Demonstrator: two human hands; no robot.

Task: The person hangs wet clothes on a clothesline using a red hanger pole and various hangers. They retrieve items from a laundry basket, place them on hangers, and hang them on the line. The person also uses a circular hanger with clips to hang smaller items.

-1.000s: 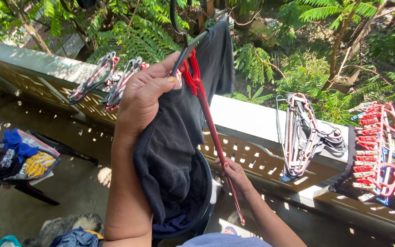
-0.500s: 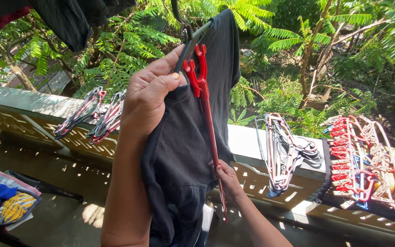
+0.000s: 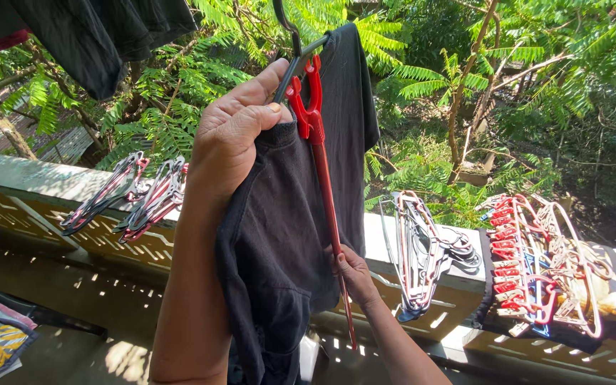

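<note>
Black shirt (image 3: 286,235) and red pole (image 3: 328,207) in both hands.

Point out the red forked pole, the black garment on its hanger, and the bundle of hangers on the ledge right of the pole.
red forked pole (image 3: 324,187), head view, mid shaft
black garment (image 3: 283,235), head view, middle of the cloth
bundle of hangers (image 3: 422,253), head view, middle of the bunch

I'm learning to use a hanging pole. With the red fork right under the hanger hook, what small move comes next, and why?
Probably ease the left hand off while the right hand pushes the red pole upward: its fork already cradles the hanger carrying the black shirt.
</note>
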